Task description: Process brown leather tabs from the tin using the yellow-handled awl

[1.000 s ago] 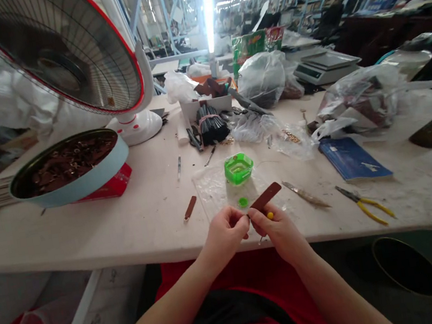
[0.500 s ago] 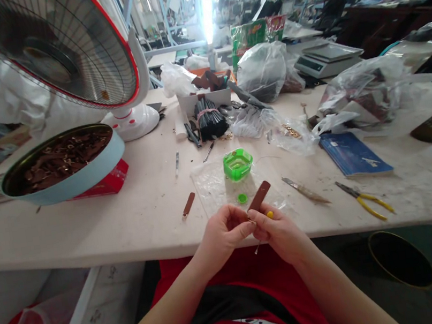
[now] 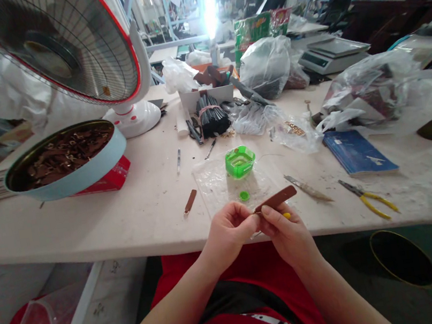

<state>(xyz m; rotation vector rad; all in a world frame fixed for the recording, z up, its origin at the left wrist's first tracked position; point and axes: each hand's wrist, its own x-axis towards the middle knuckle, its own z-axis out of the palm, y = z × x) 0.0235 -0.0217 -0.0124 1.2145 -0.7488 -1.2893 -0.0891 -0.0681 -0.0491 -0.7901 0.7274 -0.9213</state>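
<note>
My left hand point(image 3: 230, 230) and my right hand point(image 3: 285, 233) meet at the table's near edge, fingertips pinched together on one end of a brown leather strip point(image 3: 276, 199). The strip sticks out up and to the right over the table. A yellow-handled tool point(image 3: 286, 216) shows in my right hand behind the fingers. Just beyond my hands lie a clear plastic sheet point(image 3: 219, 186), a small green cap point(image 3: 244, 196) and a green plastic dish point(image 3: 239, 161). Another brown strip point(image 3: 190, 201) lies on the table to the left.
A round blue tin point(image 3: 80, 174) of brown pieces sits at left under a fan point(image 3: 73, 48). Yellow-handled pliers point(image 3: 370, 198), a blade point(image 3: 308, 189), a blue booklet point(image 3: 358, 152), plastic bags point(image 3: 368, 90), a scale point(image 3: 332, 52) and a bundle of black sticks point(image 3: 212, 116) crowd the table. A bin point(image 3: 403, 258) stands below right.
The strip's free end has swung from pointing up to pointing rightward and flatter. My hands stay pinched together at the table edge.
</note>
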